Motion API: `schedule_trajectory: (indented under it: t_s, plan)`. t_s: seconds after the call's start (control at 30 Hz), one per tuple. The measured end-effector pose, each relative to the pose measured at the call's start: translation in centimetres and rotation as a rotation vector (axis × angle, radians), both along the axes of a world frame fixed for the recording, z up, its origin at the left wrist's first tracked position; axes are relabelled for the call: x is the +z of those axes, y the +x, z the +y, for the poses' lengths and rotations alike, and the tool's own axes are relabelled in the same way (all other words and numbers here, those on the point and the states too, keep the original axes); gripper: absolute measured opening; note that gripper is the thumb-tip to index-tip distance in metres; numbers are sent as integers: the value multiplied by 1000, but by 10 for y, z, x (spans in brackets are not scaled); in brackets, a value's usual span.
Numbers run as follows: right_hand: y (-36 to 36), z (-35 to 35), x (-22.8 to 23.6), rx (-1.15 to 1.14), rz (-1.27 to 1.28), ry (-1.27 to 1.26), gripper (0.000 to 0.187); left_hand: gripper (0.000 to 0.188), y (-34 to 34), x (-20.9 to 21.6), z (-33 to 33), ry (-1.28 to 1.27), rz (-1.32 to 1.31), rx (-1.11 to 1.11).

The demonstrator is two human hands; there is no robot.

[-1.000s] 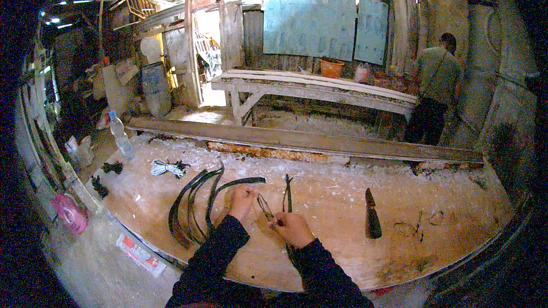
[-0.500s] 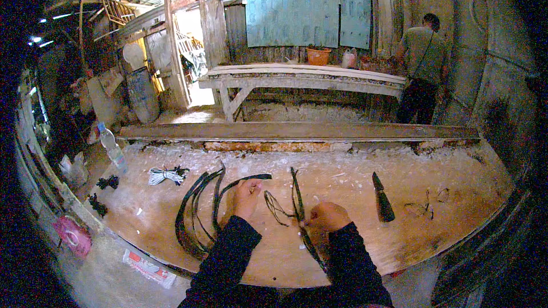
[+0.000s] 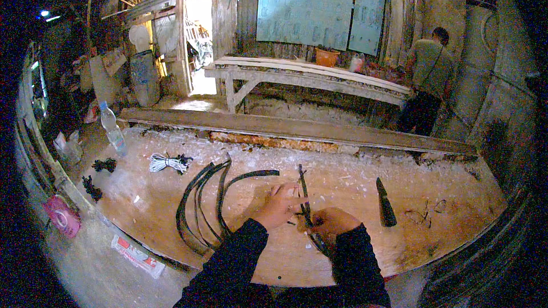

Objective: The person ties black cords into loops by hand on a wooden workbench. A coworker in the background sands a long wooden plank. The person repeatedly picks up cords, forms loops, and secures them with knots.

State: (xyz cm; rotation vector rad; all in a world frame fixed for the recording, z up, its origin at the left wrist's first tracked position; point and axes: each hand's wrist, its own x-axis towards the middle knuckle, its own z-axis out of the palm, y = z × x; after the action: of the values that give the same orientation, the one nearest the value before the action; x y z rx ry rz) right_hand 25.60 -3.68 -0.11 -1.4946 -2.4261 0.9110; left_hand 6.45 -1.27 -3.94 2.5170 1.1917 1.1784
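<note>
Both my hands meet over a wooden board [image 3: 342, 251] that serves as a worktop. My left hand [image 3: 278, 205] pinches a thin dark curved strip [image 3: 302, 185] near its middle. My right hand [image 3: 331, 221] is closed around the lower part of the same strip, which sticks up between the two hands. To the left of my left hand lies a bundle of long black curved strips [image 3: 200, 208] on the board. A dark knife-like tool [image 3: 385, 204] lies on the board to the right of my right hand.
A coil of white cord [image 3: 166, 163], small black cord bundles [image 3: 104, 165] and a plastic bottle [image 3: 112, 128] sit at the board's left. A long plank [image 3: 297, 128] and a wooden bench [image 3: 308, 74] lie beyond. A person [image 3: 425, 80] stands at the back right.
My hands have drawn closer together around the thin strip, and the strip now stands more upright between them. The view has shifted slightly to the left.
</note>
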Motion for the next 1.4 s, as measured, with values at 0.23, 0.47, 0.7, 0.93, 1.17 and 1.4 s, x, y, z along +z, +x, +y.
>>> schedule_trajectory:
  t_s: [0.23,0.47,0.7,0.93,1.17,1.4]
  plan:
    - [3,17,-14,47,747,-193,5,27,-1,9,4,120,-27,92]
    - [3,11,7,-220,872,-164,11,27,-26,28,5,210,-265,368]
    - [12,19,3,-315,1129,-135,11,28,-42,35,8,215,-332,397]
    - [12,17,7,-368,1243,-113,14,31,-49,31,10,212,-295,443]
    - [21,23,2,-327,1469,-306,17,32,-53,32,14,139,-470,360]
    - [40,32,-3,-342,1978,-357,22,32,-57,33,13,-48,-567,205]
